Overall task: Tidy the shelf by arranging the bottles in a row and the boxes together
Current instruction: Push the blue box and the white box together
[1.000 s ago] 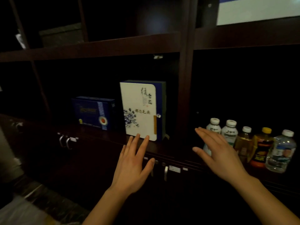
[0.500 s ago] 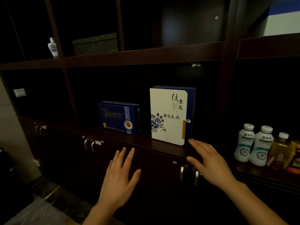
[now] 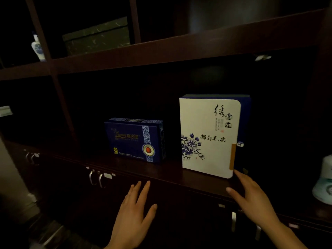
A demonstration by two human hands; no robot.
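Note:
A tall white box [image 3: 208, 137] with blue flowers and black characters stands upright on the dark wooden shelf [image 3: 161, 172]. A gap to its left, a lower dark blue box [image 3: 134, 140] stands on the same shelf. My right hand [image 3: 251, 198] is open, its fingertips just at the white box's lower right corner. My left hand [image 3: 134, 212] hangs open below the shelf edge, in front of the cabinet doors, holding nothing. One pale bottle [image 3: 325, 180] shows at the right edge, mostly cut off.
A dark patterned box [image 3: 97, 35] sits on the upper shelf, with a small blue-and-white vase [image 3: 37, 47] to its left. Metal door handles [image 3: 97, 178] line the cabinet below. An upright divider [image 3: 323, 87] separates the boxes' bay from the bottles.
The view has swung left and closer, so most bottles have left the frame. My right hand has moved from the bottles to the white box's lower right corner. My left hand dropped lower.

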